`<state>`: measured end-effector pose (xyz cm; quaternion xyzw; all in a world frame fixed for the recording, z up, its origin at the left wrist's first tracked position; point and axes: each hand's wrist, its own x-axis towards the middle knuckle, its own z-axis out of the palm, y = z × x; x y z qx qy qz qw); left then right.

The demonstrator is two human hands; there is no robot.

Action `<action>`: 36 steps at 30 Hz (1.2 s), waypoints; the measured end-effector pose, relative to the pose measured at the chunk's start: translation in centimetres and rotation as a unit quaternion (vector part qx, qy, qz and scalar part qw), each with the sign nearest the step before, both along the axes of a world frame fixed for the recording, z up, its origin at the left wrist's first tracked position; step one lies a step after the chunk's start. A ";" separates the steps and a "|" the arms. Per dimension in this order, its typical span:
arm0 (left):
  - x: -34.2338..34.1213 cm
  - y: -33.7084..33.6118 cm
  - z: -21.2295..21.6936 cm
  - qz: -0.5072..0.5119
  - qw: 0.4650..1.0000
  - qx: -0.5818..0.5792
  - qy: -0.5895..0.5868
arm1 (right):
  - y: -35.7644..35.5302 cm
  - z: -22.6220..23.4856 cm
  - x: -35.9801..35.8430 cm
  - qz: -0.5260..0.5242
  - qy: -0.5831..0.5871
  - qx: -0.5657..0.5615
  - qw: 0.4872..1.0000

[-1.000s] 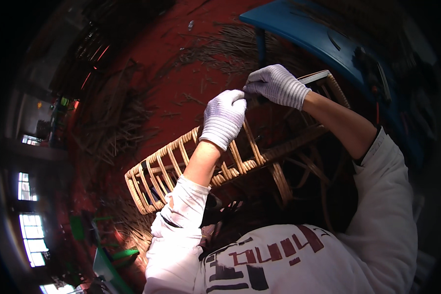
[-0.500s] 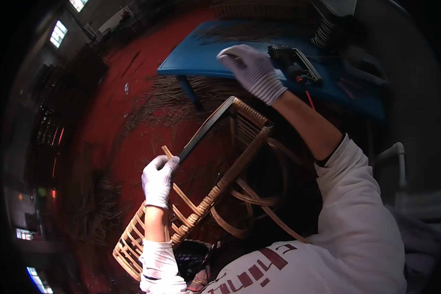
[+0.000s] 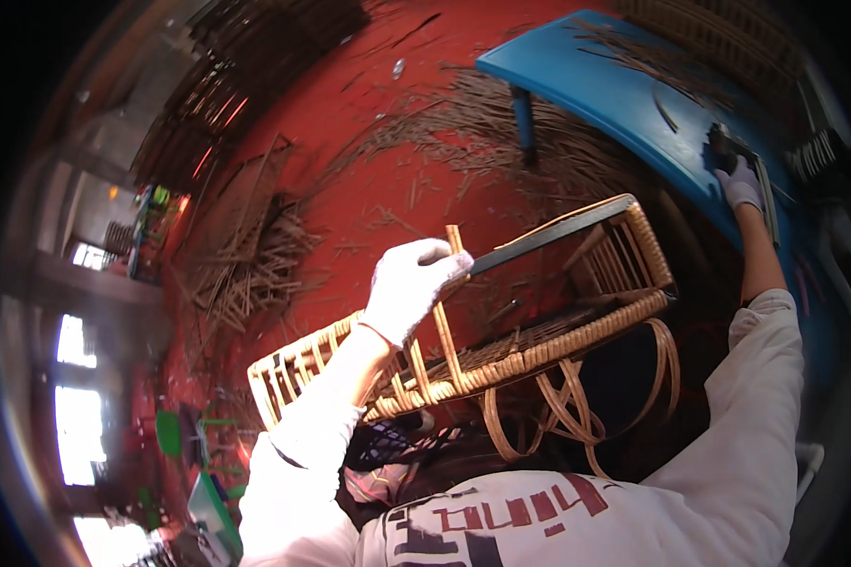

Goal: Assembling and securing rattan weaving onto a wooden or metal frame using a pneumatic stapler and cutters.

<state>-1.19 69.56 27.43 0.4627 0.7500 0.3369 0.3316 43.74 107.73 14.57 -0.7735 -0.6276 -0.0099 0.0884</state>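
A woven rattan frame, long and box-like, lies tilted across my lap. My left hand, in a pale glove, is closed at its far side, pinching an upright rattan strip against the dark flat bar. The strip's tip sticks up above my fingers. Away to the right, my gloved right hand is on a dark nail gun lying on the blue table. Its fingers look wrapped around the tool's handle, though they are small and partly in shadow.
Loose rattan strands hang in loops from the frame's near side. Cut strips litter the red floor, with more under the table. Stacked dark slatted pieces stand at far left. A green chair is at lower left.
My right hand has gone from above the table's near edge to the nail gun. The view has turned, shifting the frame rightward in the picture; my left hand still pinches the strip at the bar.
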 end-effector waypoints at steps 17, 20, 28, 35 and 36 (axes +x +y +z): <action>-4.9 -2.5 -1.5 -0.033 0.998 -0.035 -0.030 | -29.0 16.9 -1.8 0.291 0.642 0.056 0.708; -6.7 -3.1 -2.1 -0.048 0.997 -0.011 -0.063 | -36.4 19.9 -7.5 0.285 0.691 -0.075 0.660; -10.3 -5.2 -4.0 -0.044 0.999 0.007 -0.009 | -45.6 23.1 -26.2 0.333 0.470 -0.266 0.773; -11.8 -6.5 -4.5 -0.070 0.997 -0.020 0.034 | -47.6 19.8 -31.5 0.336 0.463 -0.324 0.753; -11.9 -6.3 -4.6 -0.073 0.996 -0.027 0.041 | -47.7 19.7 -31.9 0.336 0.452 -0.323 0.761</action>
